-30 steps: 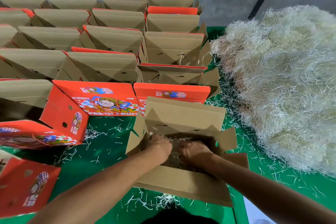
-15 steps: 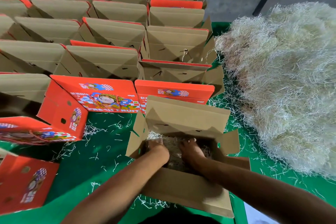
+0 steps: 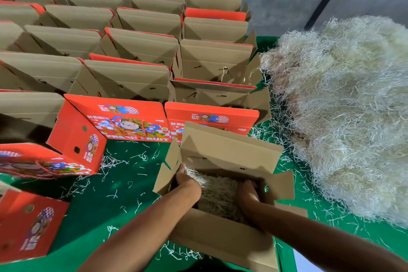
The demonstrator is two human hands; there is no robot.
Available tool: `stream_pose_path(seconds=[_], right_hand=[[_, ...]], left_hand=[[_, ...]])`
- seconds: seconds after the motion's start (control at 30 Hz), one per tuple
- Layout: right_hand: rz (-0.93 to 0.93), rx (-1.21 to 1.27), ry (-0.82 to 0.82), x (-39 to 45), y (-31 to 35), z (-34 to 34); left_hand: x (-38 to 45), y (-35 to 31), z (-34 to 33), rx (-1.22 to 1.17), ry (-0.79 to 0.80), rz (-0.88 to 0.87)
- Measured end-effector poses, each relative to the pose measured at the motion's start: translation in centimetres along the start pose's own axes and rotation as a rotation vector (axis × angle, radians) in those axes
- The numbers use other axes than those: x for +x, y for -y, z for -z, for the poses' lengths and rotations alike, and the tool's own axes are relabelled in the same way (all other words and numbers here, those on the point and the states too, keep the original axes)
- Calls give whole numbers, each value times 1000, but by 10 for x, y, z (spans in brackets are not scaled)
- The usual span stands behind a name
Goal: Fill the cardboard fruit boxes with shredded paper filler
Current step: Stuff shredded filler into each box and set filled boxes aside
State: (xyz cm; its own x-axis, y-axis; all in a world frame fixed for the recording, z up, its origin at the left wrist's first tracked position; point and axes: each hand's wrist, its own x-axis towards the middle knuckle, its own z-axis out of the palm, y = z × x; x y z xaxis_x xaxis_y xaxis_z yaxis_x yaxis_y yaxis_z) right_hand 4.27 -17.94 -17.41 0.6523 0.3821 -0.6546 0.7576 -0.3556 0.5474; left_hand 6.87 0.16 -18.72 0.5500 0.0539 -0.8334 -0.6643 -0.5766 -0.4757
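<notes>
My left hand (image 3: 186, 180) and right hand (image 3: 248, 190), grasp indiscernible, press shredded paper (image 3: 217, 194) inside the open box (image 3: 223, 243) on the tabletop (image 3: 123, 185).

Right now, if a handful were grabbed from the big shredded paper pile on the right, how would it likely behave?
The shredded paper pile is probably very light and springy: it heaps high in loose tangles. It would likely shed: stray strands litter the green table. It seems to compress easily, lying low in the open box between both hands.
</notes>
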Motion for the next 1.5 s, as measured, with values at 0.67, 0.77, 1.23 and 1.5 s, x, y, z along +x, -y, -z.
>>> stream_pose_path(seconds=[0.67,0.77,1.23,1.5], right_hand=[[2,614,136,6,3,-20],[1,643,162,11,-3,-14],[30,1239,242,-10,-26,-5],[116,1217,76,-18,-29,-1]], left_hand=[[-6,-41,1,-781,-2,-293],[-4,-40,6,-888,-32,-329],[-20,-62,40,-1336,-272,-664],[-26,-33,29,-1350,-115,-401]])
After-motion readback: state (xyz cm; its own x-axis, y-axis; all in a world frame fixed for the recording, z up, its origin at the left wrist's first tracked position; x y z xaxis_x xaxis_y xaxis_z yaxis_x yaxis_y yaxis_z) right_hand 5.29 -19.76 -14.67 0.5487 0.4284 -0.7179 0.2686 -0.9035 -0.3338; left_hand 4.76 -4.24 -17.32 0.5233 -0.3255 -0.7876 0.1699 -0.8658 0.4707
